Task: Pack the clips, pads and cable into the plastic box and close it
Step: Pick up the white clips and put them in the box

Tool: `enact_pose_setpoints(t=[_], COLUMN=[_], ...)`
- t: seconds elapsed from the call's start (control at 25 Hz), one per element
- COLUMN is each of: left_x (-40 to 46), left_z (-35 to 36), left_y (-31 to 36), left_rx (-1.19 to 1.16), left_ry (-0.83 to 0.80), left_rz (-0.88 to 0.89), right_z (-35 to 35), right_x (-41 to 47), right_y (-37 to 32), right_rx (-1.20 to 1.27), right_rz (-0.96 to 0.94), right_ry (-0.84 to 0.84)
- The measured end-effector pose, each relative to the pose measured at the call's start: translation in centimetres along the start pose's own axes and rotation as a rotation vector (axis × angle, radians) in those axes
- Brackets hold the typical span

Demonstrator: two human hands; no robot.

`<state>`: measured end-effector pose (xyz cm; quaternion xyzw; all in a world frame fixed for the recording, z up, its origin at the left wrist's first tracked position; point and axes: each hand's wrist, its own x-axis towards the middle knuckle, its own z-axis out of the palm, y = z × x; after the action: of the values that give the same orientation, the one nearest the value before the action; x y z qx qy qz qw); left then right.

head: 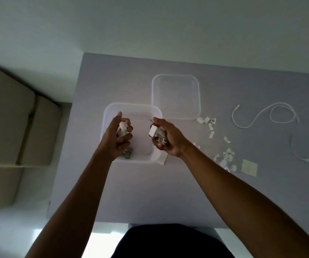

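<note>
Both hands hover over the plastic box (110, 110) near the desk's middle — left hand (116, 135) and right hand (165, 138) each curled round white clips (122, 128). Light, stiff and loose — best cupped, not pinched; the limp cable (265, 116) toward the desk's right edge should coil easily.

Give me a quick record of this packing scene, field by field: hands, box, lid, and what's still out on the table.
left hand: grips a handful of white clips over the box
right hand: grips more white clips at the box's right edge
plastic box: open, a few pieces inside
lid: off, lying behind the box
loose clips: scattered to the right
pads: on the table
cable: looped, far right
</note>
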<state>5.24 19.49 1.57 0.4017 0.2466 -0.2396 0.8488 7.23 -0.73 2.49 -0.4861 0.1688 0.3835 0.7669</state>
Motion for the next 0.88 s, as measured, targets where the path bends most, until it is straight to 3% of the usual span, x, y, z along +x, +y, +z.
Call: enact_pose_setpoints(t=[0.32, 0.48, 0.64, 0.76, 0.88], left_x=[0.9, 0.8, 0.7, 0.9, 1.3], left_z=[-4.5, -4.3, -4.0, -4.1, -4.2], left_y=[-1.0, -0.6, -1.1, -1.8, -2.1], left_rx=[-0.056, -0.065, 0.089, 0.149, 0.186], left_ry=[0.326, 0.327, 0.375, 0.416, 0.455], left_rz=[-0.001, -0.023, -0.038, -0.031, -0.017], right_z=[2.9, 3.0, 3.2, 3.0, 2.4], right_x=[3.7, 5.4, 6.8, 7.6, 7.3], right_y=[1.4, 2.1, 3.4, 4.5, 5.1], right_rx=[-0.549, -0.739, -1.235, -1.604, -1.734], right_rz=[0.056, 0.137, 0.061, 0.030, 0.046], right_ry=[-0.200, -0.201, -0.104, -0.147, -0.179])
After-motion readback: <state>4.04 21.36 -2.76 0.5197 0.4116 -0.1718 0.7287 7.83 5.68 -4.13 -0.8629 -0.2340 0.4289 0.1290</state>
